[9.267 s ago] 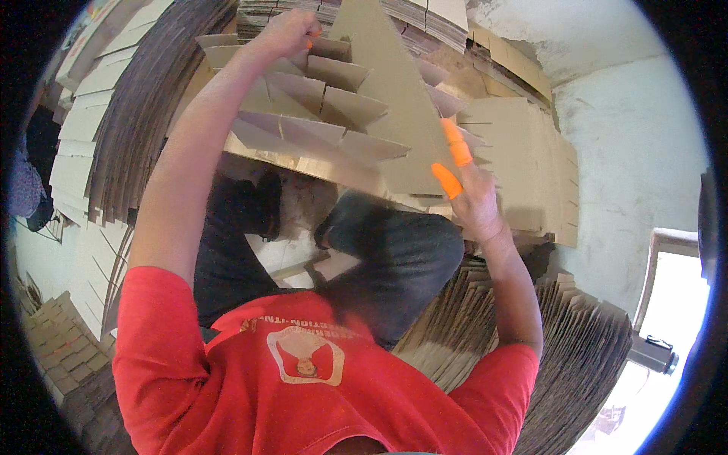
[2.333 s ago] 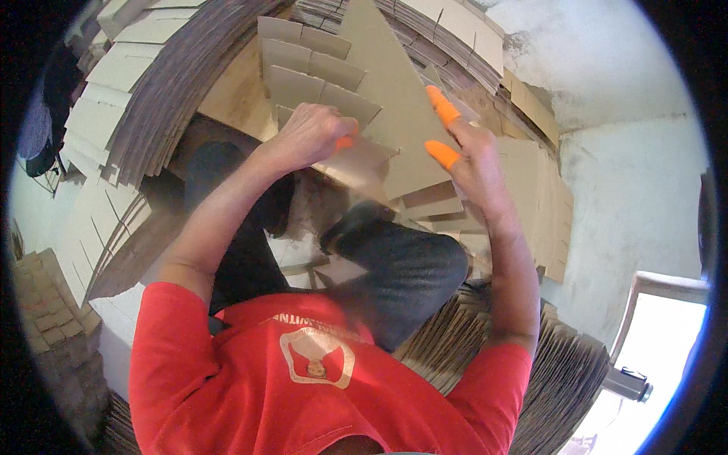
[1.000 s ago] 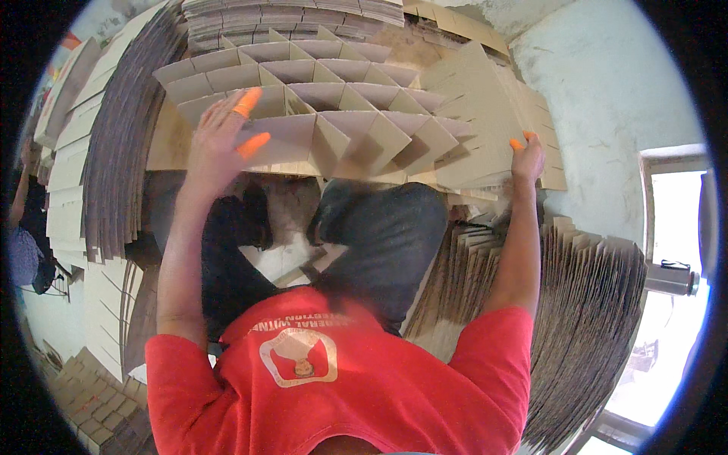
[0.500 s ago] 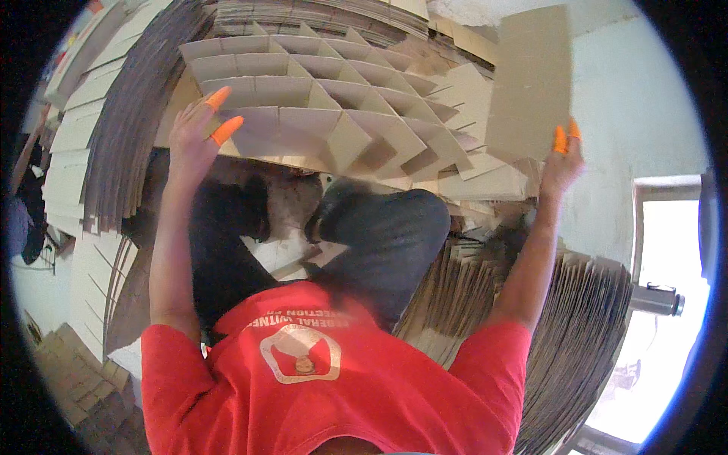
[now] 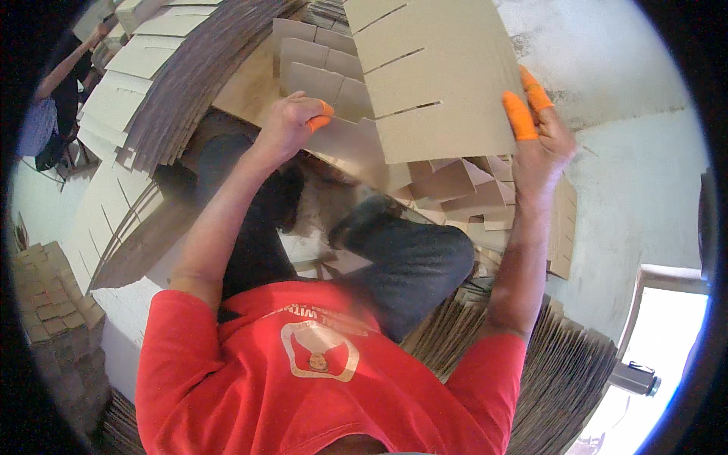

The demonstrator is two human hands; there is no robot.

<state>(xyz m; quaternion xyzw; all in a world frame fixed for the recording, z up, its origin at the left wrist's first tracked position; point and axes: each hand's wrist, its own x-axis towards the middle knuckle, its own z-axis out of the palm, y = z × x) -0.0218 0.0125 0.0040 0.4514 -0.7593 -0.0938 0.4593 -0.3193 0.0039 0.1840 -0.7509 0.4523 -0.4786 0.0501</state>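
My right hand (image 5: 542,140), with orange covers on two fingertips, grips the edge of a brown slotted cardboard sheet (image 5: 440,83). The sheet is raised in front of me, with several slits running in from its left edge. My left hand (image 5: 288,125) is closed, its orange-covered fingertips against the panels of a cardboard divider grid (image 5: 318,68). Whether those fingers pinch a panel is hidden. The raised sheet covers much of the grid; more upright divider panels (image 5: 462,186) show below it.
A long stack of cardboard sheets (image 5: 205,76) curves along the left. Another stack (image 5: 561,371) stands by my right side, with bundled cardboard (image 5: 57,303) at the lower left. A pale wall (image 5: 629,182) rises on the right. Another person's arm (image 5: 64,68) shows at the far left.
The right hand has brought the sheet leftward over the grid, and its slits now show. My left hand has moved right and its fingers have closed. The view has also shifted.
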